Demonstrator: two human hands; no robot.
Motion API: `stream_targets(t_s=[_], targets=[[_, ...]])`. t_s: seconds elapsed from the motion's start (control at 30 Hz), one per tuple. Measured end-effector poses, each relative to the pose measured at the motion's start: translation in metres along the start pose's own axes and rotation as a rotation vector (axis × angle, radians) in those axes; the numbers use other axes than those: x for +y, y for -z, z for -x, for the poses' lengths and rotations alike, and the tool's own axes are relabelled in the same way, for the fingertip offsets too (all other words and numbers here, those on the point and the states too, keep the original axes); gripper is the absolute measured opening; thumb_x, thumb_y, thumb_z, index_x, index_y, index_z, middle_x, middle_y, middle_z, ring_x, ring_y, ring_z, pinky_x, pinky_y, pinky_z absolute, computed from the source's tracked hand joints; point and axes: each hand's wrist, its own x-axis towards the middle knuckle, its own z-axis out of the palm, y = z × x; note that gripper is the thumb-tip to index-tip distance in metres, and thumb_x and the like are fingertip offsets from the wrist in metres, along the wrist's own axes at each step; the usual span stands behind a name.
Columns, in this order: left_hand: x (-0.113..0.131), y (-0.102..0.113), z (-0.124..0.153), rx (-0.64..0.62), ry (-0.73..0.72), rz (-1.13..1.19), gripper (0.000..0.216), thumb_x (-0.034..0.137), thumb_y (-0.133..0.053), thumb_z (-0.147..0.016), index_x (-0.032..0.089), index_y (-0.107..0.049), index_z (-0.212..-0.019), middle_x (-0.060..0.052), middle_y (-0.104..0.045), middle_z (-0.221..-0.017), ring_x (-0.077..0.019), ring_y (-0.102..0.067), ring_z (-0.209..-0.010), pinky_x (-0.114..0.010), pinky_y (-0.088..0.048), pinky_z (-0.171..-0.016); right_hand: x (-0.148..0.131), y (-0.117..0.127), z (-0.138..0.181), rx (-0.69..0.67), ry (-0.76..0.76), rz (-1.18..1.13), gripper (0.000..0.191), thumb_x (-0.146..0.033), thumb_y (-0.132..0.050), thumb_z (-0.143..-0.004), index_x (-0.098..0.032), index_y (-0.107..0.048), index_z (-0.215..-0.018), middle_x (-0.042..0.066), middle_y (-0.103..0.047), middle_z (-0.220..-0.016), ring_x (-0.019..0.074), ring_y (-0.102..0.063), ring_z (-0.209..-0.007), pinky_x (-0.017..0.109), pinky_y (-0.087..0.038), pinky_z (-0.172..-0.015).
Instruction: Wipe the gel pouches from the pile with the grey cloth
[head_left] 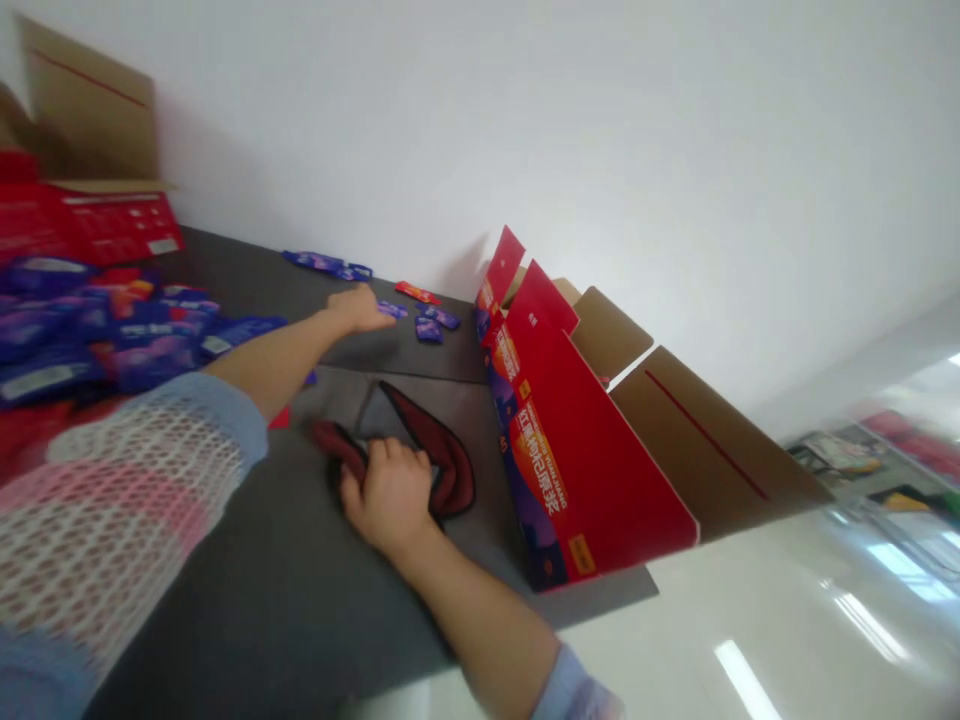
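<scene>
Dark grey felt-like cloth covers the table (285,600), where the right hand (390,495) lies curled, knuckles up, pressing on a flat maroon-lined fabric pouch (442,460) whose long axis runs from near the hand toward the red carton. The left hand (360,308) reaches far out, fingers loosely bent, touching one of three small glossy purple sachets (431,325) near the wall. One red cardboard carton (577,450) stands open, flaps up. A heap of purple packets (90,330) lies left.
</scene>
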Motion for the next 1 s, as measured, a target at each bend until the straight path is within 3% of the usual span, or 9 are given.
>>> stream_targets(t_s=[0.1, 0.2, 0.3, 0.4, 0.5, 0.6, 0.7, 0.87, 1.0], targets=[[-0.013, 0.03, 0.031, -0.001, -0.121, -0.072, 0.104, 0.067, -0.061, -0.075, -0.014, -0.039, -0.138, -0.033, -0.055, -0.136, -0.0271, -0.055, -0.127, -0.035, -0.036, -0.105, 0.0, 0.0, -0.003, 0.013, -0.027, -0.013, 0.036, -0.047, -0.04, -0.098, -0.018, -0.061, -0.104, 0.01, -0.069, -0.105, 0.026, -0.066, -0.097, 0.041, -0.047, -0.087], [-0.024, 0.061, 0.067, -0.028, -0.287, -0.17, 0.098, 0.064, -0.053, -0.081, -0.017, -0.041, -0.135, -0.028, -0.051, -0.14, -0.0323, -0.048, -0.134, -0.035, -0.032, -0.107, 0.006, -0.003, -0.006, 0.049, -0.098, -0.1, 0.039, -0.047, -0.037, -0.101, -0.018, -0.063, -0.105, 0.011, -0.071, -0.106, 0.0248, -0.067, -0.096, 0.037, -0.047, -0.087], [-0.033, 0.087, 0.119, -0.067, -0.344, -0.226, 0.082, 0.052, -0.06, -0.085, -0.014, -0.046, -0.131, -0.025, -0.055, -0.136, -0.0374, -0.049, -0.131, -0.042, -0.031, -0.109, 0.021, -0.006, -0.009, 0.229, -0.205, -0.284, 0.049, -0.05, -0.028, -0.103, -0.018, -0.064, -0.109, 0.012, -0.073, -0.104, 0.0241, -0.069, -0.093, 0.033, -0.048, -0.082], [-0.045, 0.098, 0.18, -0.053, -0.382, -0.3, 0.073, 0.047, -0.06, -0.088, -0.008, -0.045, -0.134, -0.022, -0.063, -0.126, -0.0367, -0.057, -0.121, -0.049, -0.036, -0.105, 0.038, -0.007, -0.013, 0.454, -0.338, -0.396, 0.059, -0.051, -0.019, -0.104, -0.015, -0.065, -0.114, 0.015, -0.073, -0.103, 0.0267, -0.069, -0.097, 0.036, -0.049, -0.085], [-0.056, 0.089, 0.233, -0.009, -0.403, -0.38, 0.067, 0.047, -0.057, -0.088, 0.003, -0.047, -0.138, -0.02, -0.069, -0.115, -0.035, -0.065, -0.108, -0.046, -0.044, -0.096, 0.046, -0.008, -0.014, 0.507, -0.469, -0.404, 0.063, -0.05, -0.014, -0.104, -0.012, -0.061, -0.122, 0.018, -0.072, -0.108, 0.029, -0.069, -0.102, 0.038, -0.05, -0.088], [-0.067, 0.069, 0.272, 0.071, -0.421, -0.416, 0.067, 0.05, -0.057, -0.082, 0.01, -0.051, -0.136, -0.018, -0.07, -0.111, -0.0364, -0.068, -0.103, -0.043, -0.048, -0.089, 0.043, -0.008, -0.012, 0.397, -0.516, -0.356, 0.061, -0.049, -0.015, -0.104, -0.012, -0.058, -0.126, 0.019, -0.072, -0.109, 0.0309, -0.07, -0.102, 0.04, -0.05, -0.089], [-0.077, 0.044, 0.298, 0.114, -0.466, -0.392, 0.065, 0.046, -0.055, -0.081, 0.009, -0.052, -0.135, -0.018, -0.071, -0.108, -0.0356, -0.069, -0.1, -0.042, -0.05, -0.086, 0.034, -0.006, -0.006, 0.304, -0.492, -0.311, 0.059, -0.05, -0.017, -0.104, -0.013, -0.053, -0.133, 0.019, -0.071, -0.113, 0.0317, -0.069, -0.106, 0.041, -0.049, -0.092], [-0.092, 0.004, 0.311, 0.125, -0.562, -0.339, 0.051, 0.035, -0.056, -0.078, 0.006, -0.061, -0.119, -0.02, -0.068, -0.108, -0.0324, -0.065, -0.102, -0.04, -0.05, -0.09, 0.023, -0.002, -0.001, 0.292, -0.498, -0.337, 0.054, -0.046, -0.023, -0.104, -0.013, -0.055, -0.132, 0.019, -0.072, -0.11, 0.0308, -0.071, -0.105, 0.041, -0.05, -0.092], [-0.095, -0.012, 0.308, 0.148, -0.646, -0.308, 0.046, 0.036, -0.058, -0.077, 0.006, -0.066, -0.111, -0.02, -0.063, -0.109, -0.0351, -0.058, -0.109, -0.043, -0.049, -0.092, 0.026, 0.008, -0.01, 0.288, -0.543, -0.367, 0.055, -0.043, -0.02, -0.105, -0.012, -0.058, -0.132, 0.02, -0.072, -0.116, 0.0303, -0.069, -0.111, 0.042, -0.05, -0.096]])
